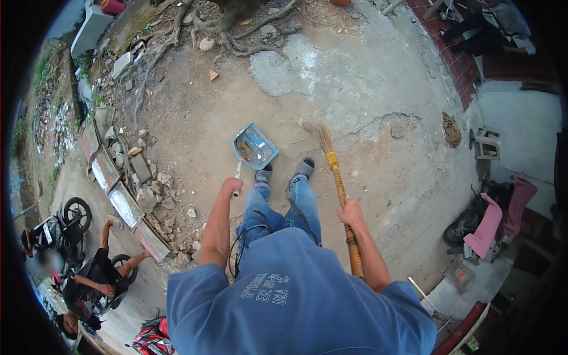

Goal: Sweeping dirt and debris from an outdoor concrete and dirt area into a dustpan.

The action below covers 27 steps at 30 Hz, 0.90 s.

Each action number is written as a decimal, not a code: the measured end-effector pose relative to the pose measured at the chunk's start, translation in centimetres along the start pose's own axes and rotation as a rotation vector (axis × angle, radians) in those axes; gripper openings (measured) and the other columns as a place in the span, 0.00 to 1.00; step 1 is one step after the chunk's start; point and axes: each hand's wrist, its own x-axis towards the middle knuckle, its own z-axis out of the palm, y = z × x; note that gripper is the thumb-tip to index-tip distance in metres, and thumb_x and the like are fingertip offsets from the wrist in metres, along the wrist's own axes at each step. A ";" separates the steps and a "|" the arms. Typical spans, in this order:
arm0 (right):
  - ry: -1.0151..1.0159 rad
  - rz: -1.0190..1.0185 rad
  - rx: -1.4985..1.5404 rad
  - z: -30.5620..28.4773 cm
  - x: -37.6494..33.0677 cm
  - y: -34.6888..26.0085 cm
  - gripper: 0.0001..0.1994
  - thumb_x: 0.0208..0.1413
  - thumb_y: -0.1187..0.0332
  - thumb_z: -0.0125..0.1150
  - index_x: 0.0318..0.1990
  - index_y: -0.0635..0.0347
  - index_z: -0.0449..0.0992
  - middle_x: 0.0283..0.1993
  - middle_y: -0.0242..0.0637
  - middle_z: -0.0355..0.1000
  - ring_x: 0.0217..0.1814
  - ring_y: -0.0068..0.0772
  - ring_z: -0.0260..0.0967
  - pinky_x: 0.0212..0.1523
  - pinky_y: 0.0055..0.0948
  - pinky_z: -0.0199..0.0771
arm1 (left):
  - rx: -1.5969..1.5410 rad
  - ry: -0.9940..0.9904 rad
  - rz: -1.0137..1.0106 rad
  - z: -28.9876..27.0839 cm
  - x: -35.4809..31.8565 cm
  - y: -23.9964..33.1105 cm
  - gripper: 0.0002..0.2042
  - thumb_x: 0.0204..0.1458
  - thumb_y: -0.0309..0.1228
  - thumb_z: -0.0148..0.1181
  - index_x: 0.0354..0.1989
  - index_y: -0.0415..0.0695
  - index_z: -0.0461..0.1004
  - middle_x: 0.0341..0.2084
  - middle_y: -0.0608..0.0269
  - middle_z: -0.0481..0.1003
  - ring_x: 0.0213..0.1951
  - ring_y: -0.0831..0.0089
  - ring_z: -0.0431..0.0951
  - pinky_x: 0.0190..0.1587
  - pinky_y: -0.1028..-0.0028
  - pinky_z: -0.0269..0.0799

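Note:
My left hand (231, 186) is closed round the pale handle of a blue dustpan (260, 142). A brown leaf (244, 149) and a few small bits lie in the pan, which is just ahead of my left foot. In my right hand (351, 212) is a stick broom (336, 171) with a yellow-brown bound handle, gripped partway along its length. Its bristles point away from me, ahead and to the right of my right foot. From this view I cannot tell whether the bristles touch the ground.
Rubble and broken slabs (142, 168) line the left side. Tree roots (231, 38) spread at the far edge. A crumpled brown leaf (451, 130) lies to the right, near a white stool (487, 144). A person (94, 281) sits by a motorbike at lower left; another person (491, 29) is at far right.

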 end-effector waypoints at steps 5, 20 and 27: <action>0.000 0.052 -0.009 2.9 0.4 -1.8 0.20 0.40 0.65 0.57 0.41 0.69 0.67 0.34 0.58 0.69 0.40 0.54 0.67 0.41 0.40 0.69 | 0.165 -0.063 -0.006 -0.7 1.8 5.8 0.13 0.33 0.27 0.45 0.24 0.32 0.73 0.19 0.49 0.74 0.22 0.61 0.76 0.24 0.62 0.71; -0.243 -0.236 0.017 5.8 -5.5 -5.0 0.26 0.41 0.65 0.53 0.49 0.73 0.61 0.29 0.60 0.68 0.35 0.56 0.67 0.38 0.43 0.68 | 0.288 0.047 0.067 -0.3 7.1 12.1 0.13 0.28 0.25 0.49 0.25 0.36 0.74 0.26 0.49 0.74 0.31 0.63 0.77 0.32 0.69 0.71; -0.187 -0.215 -0.030 3.8 -7.8 -3.2 0.28 0.42 0.66 0.51 0.53 0.71 0.57 0.30 0.59 0.68 0.36 0.57 0.67 0.39 0.43 0.68 | 0.221 0.067 0.091 -1.1 6.7 10.9 0.12 0.29 0.24 0.47 0.24 0.34 0.73 0.22 0.50 0.73 0.26 0.62 0.76 0.26 0.68 0.71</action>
